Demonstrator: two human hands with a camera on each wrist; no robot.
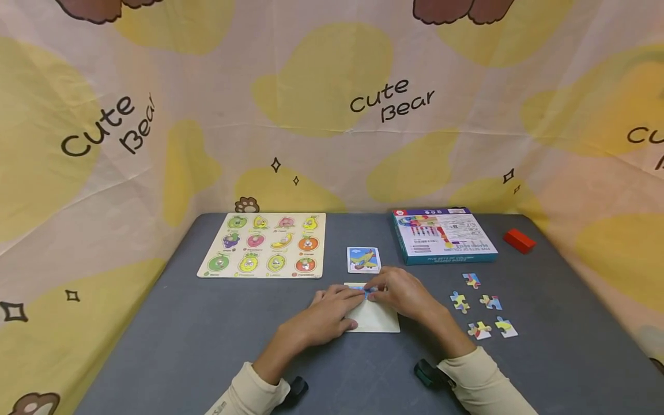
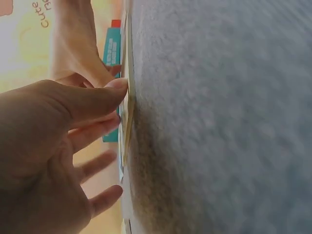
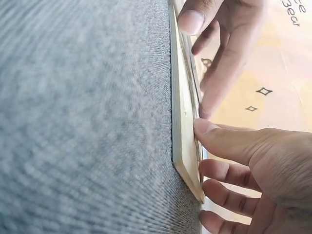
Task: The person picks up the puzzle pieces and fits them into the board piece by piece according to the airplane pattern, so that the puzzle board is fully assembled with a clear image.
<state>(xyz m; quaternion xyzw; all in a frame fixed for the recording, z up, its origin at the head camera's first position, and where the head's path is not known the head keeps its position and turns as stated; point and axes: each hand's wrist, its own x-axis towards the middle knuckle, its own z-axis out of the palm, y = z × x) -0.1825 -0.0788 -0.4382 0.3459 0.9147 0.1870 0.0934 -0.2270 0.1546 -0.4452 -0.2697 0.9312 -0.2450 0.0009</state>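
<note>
A pale wooden puzzle board (image 1: 374, 320) lies flat on the grey table, with blue puzzle pieces at its far edge, mostly covered by fingers. With thumb and fingertips, the right hand (image 1: 403, 291) pinches a blue jigsaw piece (image 1: 369, 292) against the board. From the left side, the left hand (image 1: 324, 314) rests its fairly straight fingers on the board beside that piece; its thumb (image 2: 105, 100) touches the board's near side. Just beyond both hands lies a picture card (image 1: 363, 260) with a yellow airplane.
Several loose jigsaw pieces (image 1: 479, 330) lie to the right of the right hand. Behind them stand a flat teal-edged game box (image 1: 446, 237) and a red block (image 1: 519, 241). A fruit picture board (image 1: 261, 246) lies at the back left.
</note>
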